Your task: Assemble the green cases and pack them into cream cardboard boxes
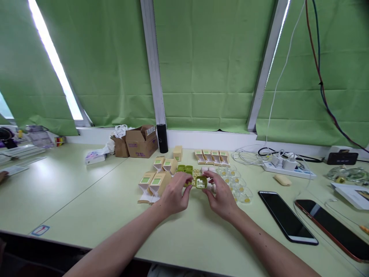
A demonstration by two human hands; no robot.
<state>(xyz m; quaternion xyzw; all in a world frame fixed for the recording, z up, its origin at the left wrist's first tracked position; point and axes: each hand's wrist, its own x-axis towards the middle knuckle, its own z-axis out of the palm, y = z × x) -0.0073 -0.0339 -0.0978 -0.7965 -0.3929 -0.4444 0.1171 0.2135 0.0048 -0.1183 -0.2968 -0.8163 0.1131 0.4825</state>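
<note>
Between my hands a small olive-green square cup (201, 182) is held up, with something whitish inside it. My right hand (220, 194) pinches the cup's right side between thumb and fingers. On the other side, my left hand (176, 192) has its thumb and fingers closed near another green piece, too small to make out. More green cups (185, 168) stand just behind my left hand. Small yellowish pieces (196, 173) lie behind the held cup. Clear plastic domes with yellow centres (236, 182) sit in rows right of my right hand.
Cream cartons (156, 182) stand left of my hands, with more cartons (211, 157) behind. Farther back are a cardboard box (141, 141) and a black cylinder (162, 138). Two phones (288, 217) and a power strip (290, 169) lie right. A person's hand (3, 176) shows far left.
</note>
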